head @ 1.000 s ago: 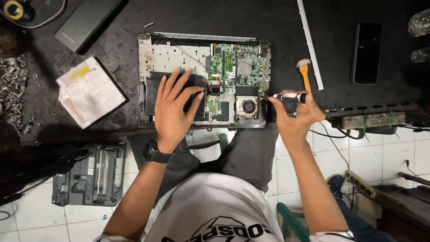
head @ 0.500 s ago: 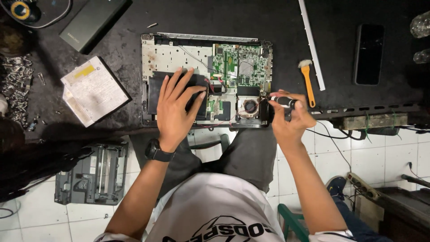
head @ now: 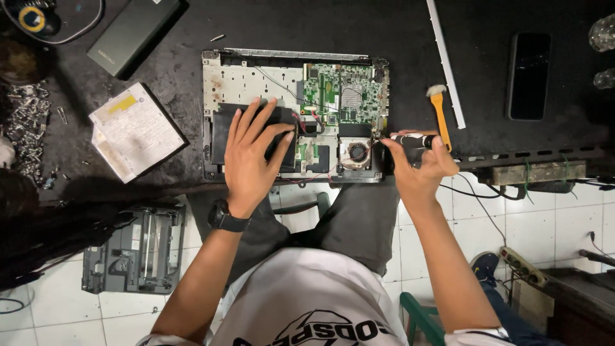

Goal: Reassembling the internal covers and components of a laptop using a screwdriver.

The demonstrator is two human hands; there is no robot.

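**Black bench, opened laptop under both hands**

Lying near the bench middle: grey opened laptop base (head: 256,83) with green circuit board (head: 346,96). Left hand (head: 253,157) pressed flat, fingers spread, on black rectangular battery (head: 221,131). Right hand (head: 419,170) closed around black-and-white screwdriver (head: 410,140), tip at right laptop edge beside round fan (head: 357,152). Further right: orange-handled brush (head: 441,115).

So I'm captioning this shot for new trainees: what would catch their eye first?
The opened laptop at the middle of the dark bench, its green circuit board bare. The left hand lies flat on its black battery area; the right hand grips a screwdriver at its right edge, beside an orange-handled brush.
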